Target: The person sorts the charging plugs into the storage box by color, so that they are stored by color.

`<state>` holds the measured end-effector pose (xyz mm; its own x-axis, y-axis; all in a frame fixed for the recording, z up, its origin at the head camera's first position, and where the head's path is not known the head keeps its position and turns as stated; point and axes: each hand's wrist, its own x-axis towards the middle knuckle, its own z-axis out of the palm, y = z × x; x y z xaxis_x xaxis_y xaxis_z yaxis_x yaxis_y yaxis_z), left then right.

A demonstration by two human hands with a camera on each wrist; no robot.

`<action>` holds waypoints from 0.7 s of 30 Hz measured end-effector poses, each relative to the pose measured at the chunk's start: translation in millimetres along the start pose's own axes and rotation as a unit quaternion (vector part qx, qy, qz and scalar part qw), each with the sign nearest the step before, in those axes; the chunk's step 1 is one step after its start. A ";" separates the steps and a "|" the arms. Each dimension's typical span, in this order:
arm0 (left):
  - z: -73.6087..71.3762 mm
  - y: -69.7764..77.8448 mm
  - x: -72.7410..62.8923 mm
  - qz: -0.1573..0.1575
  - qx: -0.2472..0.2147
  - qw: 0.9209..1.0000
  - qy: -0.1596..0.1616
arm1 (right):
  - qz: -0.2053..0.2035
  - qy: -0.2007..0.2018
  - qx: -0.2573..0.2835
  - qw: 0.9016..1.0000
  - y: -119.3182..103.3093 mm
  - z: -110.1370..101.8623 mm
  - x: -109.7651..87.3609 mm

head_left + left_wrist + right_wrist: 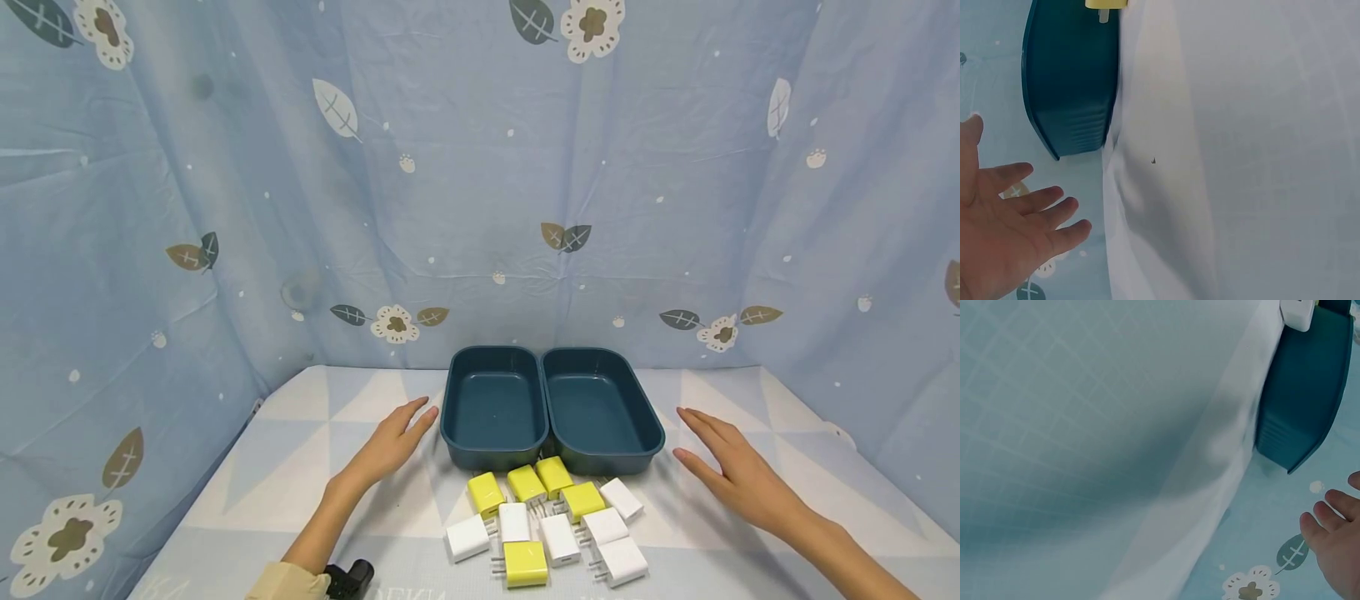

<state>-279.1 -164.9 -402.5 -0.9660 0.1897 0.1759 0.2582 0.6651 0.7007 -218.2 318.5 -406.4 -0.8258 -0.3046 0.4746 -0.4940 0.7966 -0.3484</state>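
Observation:
Two dark teal plastic bins stand side by side toward the back of the table, the left bin (495, 458) and the right bin (609, 463). In front of them lies a loose group of plug chargers, several yellow, such as the front yellow charger (525, 564), and several white, such as the white charger (467, 537). My left hand (393, 442) hovers just left of the left bin, fingers extended and holding nothing. To the right of the right bin is my right hand (731, 471), its fingers straight and its palm bare.
A patterned white and blue cloth (300, 467) covers the table. Behind and at both sides hangs a blue curtain (480, 208) printed with flowers and leaves. A black strap mount (351, 578) sits by the left sleeve (288, 582).

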 end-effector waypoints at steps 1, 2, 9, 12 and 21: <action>-0.1 0.0 0.1 -0.001 -0.005 1.000 -0.001 | -0.002 0.002 -0.002 1.000 -0.6 0.0 -0.3; -0.1 -0.2 0.2 -0.001 -0.008 1.000 -0.001 | -0.004 0.004 -0.004 1.000 -1.3 0.1 -0.6; 0.7 1.1 1.9 -0.007 -0.036 0.999 0.004 | -0.010 0.009 -0.011 1.000 -9.0 -0.8 -2.8; 1.4 1.7 2.4 -0.012 -0.045 0.999 0.005 | -0.018 0.015 -0.018 1.000 -13.8 -1.4 -3.4; 3.2 3.5 3.0 -0.022 -0.065 0.998 0.008 | -0.057 0.034 -0.031 0.997 -26.7 -1.1 -5.6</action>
<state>-281.0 -159.8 -401.7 -0.9768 0.1498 0.1530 0.2119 0.5730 0.7917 -200.0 299.5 -398.8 -0.7436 -0.3612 0.5627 -0.5648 0.7897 -0.2396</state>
